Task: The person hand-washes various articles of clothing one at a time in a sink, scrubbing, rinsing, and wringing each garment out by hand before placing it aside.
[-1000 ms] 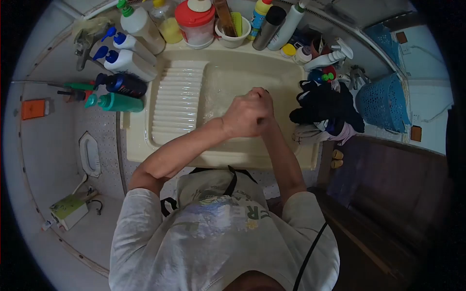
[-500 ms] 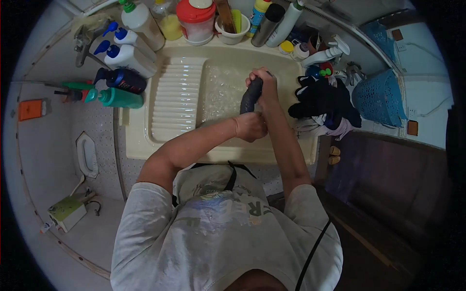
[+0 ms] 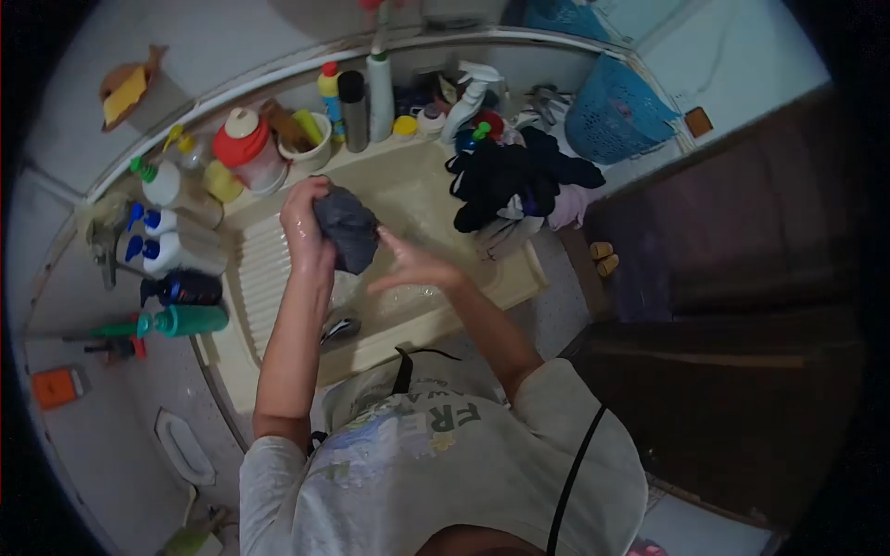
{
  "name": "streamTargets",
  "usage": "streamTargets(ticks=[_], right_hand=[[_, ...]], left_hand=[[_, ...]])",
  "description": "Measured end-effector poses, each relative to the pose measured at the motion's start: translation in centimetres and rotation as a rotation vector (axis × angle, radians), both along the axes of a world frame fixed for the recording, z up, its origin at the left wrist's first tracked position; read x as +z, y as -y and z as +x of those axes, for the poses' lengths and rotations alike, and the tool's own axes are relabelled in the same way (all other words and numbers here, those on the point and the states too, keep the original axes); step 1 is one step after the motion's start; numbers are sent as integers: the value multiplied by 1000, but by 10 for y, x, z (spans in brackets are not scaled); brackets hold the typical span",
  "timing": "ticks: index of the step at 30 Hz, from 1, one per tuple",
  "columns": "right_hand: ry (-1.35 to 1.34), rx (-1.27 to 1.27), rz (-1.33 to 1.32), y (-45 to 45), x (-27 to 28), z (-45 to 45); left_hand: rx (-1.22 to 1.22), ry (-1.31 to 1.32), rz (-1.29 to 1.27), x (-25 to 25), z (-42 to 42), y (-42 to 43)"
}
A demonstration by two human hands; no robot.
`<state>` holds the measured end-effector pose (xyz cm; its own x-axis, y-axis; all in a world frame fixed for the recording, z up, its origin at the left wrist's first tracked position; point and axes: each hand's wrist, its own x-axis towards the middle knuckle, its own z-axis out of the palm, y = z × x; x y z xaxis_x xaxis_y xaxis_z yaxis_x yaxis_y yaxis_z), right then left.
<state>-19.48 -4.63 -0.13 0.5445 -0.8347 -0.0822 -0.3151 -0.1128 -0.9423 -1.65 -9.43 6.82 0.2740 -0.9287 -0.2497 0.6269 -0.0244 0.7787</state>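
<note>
A dark grey, wet, bunched-up cloth (image 3: 347, 230) is raised above the sink; its exact kind cannot be made out. My left hand (image 3: 304, 222) grips it along its left side. Just to the right, my right hand (image 3: 413, 264) has its fingers and thumb spread, with the index fingertip close to the cloth's edge; whether it touches is unclear. Below them is the cream sink (image 3: 436, 171) with a ribbed washboard (image 3: 264, 269) on its left and bubbly water in the basin. A small dark and light item (image 3: 341, 329) lies near the front edge, below my left hand.
Black clothes (image 3: 519, 181) with paler pieces are heaped on the sink's right side. Pump bottles (image 3: 176, 255) line the left edge. A red-lidded jar (image 3: 248, 153), a white cup (image 3: 311, 153) and a spray bottle (image 3: 473, 97) stand along the back. A blue basket (image 3: 616, 111) is beyond.
The cloth has gone from a twisted roll between both hands to a loose bunch in my left hand. My right hand has let go and spread. The view has turned right.
</note>
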Motion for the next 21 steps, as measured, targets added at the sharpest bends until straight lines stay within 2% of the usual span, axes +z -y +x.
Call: streamTargets(ticks=[1,2,3,4,5,6,8,9,10,11,12,14,16,18,19,20,21], right_hand=[[9,-126,-66,-8,21,15],[19,-248,-128,-15,44,22],[16,-278,-145,-15,40,13],[68,-281,-184,-12,27,2],[121,-277,-225,-7,18,-6],[343,-347,-182,-7,9,-21],[744,-649,339,-20,4,-50],[953,-860,522,-23,19,-59],[879,-775,508,-21,9,-81],[804,-688,493,-15,1,-105],[99,-630,16,-10,6,-121],[-72,-661,-272,-15,56,-153],[15,-853,-108,-7,96,-177],[167,-971,-195,13,125,-226],[295,-1121,-196,27,135,-255],[361,-1236,-267,36,163,-269],[494,-1248,-296,48,186,-290]], left_hand=[[-65,-321,160,-1,2,1],[-184,-460,125,-13,11,0],[-298,-599,93,-33,20,0],[-271,-537,185,-57,24,6],[-306,-543,293,-37,15,-4],[-336,-545,402,-18,10,-19],[-862,-743,173,-108,44,-33],[-696,-464,309,-103,37,-50],[-520,-188,430,-96,28,-66],[-555,-249,446,-104,34,-75],[-590,-308,462,-112,42,-84],[-535,-266,466,-123,57,-104],[-471,-231,479,-130,68,-125],[-362,-235,465,-127,77,-139],[-360,-237,463,-126,80,-144],[-329,-254,485,-126,82,-148],[-298,-271,506,-124,83,-151]])
